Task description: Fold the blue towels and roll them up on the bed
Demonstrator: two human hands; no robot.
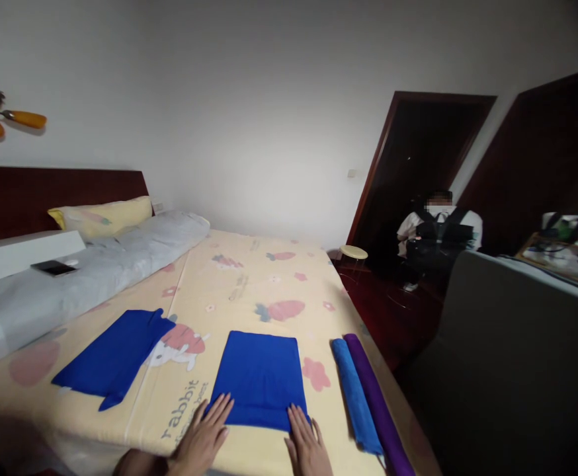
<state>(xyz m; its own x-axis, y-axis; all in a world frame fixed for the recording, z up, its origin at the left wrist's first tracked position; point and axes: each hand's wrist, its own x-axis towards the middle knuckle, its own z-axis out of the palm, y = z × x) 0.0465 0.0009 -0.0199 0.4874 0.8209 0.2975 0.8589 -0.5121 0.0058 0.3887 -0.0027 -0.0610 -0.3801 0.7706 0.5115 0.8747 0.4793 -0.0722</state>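
Note:
A blue cloth (pixel 262 373), folded into a near-square, lies flat on the patterned bedsheet (pixel 249 284). My left hand (pixel 204 433) rests with straight fingers on its near left corner. On the near right corner lie the outstretched fingers of my right hand (pixel 307 439). To the left is a second blue cloth (pixel 115 357), folded less evenly, with a flap sticking out at its near end. Right of my right hand, a rolled light-blue towel (pixel 357 396) and a rolled purple cloth (pixel 375 400) lie side by side along the bed's edge.
A grey rolled quilt (pixel 135 254) bears a white box (pixel 31 252) and a phone (pixel 55 267); a yellow pillow (pixel 105 218) leans behind. A person (pixel 438 231) sits by the dark door. A stool (pixel 353 252) stands past the bed, and a dark grey panel (pixel 507 363) rises at right.

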